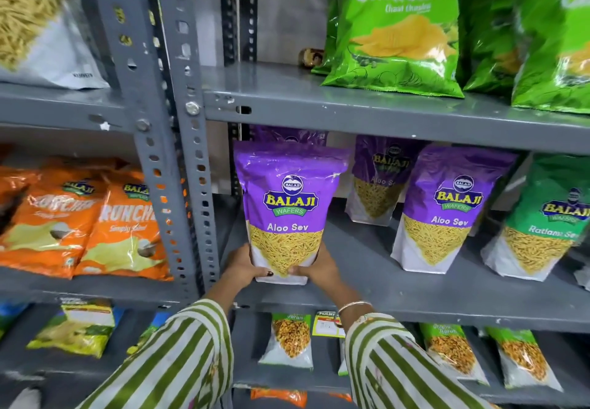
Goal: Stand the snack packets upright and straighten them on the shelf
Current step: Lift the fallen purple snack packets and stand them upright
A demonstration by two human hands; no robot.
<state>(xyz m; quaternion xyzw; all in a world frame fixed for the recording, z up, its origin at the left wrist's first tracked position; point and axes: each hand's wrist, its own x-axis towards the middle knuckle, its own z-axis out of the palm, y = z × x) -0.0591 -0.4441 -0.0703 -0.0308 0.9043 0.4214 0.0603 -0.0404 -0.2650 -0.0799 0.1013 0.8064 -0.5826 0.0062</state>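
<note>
A purple Aloo Sev packet (289, 204) stands upright at the left end of the grey middle shelf (383, 287). My left hand (244, 265) grips its lower left corner and my right hand (314, 266) grips its lower right corner. Another purple packet (287, 136) peeks out behind it. Farther right, a second Aloo Sev packet (447, 210) stands upright, with a third Aloo Sev packet (381, 179) set back behind it. A green Ratlami Sev packet (542, 220) leans at the right edge.
Green Crunchex packets (399, 29) fill the shelf above. Orange Crunchex packets (79, 223) lie in the left bay beyond the perforated grey upright (188, 153). Smaller snack packets (292, 341) stand on the shelf below. Bare shelf shows between the held packet and the purple packets farther right.
</note>
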